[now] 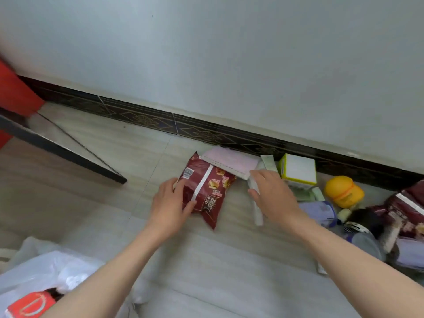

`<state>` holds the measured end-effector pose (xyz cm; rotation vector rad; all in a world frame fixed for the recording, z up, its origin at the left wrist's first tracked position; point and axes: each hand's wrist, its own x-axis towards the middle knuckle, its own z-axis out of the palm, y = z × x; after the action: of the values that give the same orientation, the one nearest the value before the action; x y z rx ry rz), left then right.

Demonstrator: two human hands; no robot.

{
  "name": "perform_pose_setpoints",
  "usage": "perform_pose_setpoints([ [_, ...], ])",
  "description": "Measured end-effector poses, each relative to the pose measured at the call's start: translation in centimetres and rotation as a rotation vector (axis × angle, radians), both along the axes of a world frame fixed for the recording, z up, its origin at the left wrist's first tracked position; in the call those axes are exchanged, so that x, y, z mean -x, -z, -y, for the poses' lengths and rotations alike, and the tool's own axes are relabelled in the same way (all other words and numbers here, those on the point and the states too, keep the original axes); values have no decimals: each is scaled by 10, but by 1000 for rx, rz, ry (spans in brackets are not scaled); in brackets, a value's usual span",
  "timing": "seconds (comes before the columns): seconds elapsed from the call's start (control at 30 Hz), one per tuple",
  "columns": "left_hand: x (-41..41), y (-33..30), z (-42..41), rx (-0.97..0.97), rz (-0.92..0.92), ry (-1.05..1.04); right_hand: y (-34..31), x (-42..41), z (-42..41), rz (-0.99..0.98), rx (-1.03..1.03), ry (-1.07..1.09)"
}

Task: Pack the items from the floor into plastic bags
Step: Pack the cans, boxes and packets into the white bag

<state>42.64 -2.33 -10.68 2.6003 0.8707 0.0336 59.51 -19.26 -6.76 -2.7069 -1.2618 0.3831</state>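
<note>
A dark red snack bag (206, 191) lies on the tiled floor near the wall. My left hand (169, 203) grips its left edge, thumb on top and fingers curled behind it. My right hand (273, 196) lies with straight fingers over a slim white box (258, 214), which runs out from under the palm. Behind the bag rests a pink paper pad (229, 160). A white plastic bag (46, 267) sits at the lower left, with a red packet (29, 304) inside it.
To the right lie a yellow-edged white box (298, 168), a yellow container (344, 191), a lilac packet (319, 210), a black item (364, 219) and another red snack bag (408, 214). A glass table edge (68, 143) juts in at left. The dark baseboard (137, 115) runs behind.
</note>
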Motion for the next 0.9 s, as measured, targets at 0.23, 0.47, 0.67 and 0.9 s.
perform_pose_setpoints([
  [0.23, -36, 31, -15, 436, 43, -361, 39, -18, -32, 157, -12, -156],
  [0.47, -44, 28, -27, 896, 73, -573, 42, -23, -37, 256, -133, -103],
  [0.67, -54, 2, -11, 670, 158, -497, 9, -30, -44, 317, -249, -8],
  [0.9, -43, -21, 8, 447, 84, -423, -44, -4, -18, 227, -323, 69],
])
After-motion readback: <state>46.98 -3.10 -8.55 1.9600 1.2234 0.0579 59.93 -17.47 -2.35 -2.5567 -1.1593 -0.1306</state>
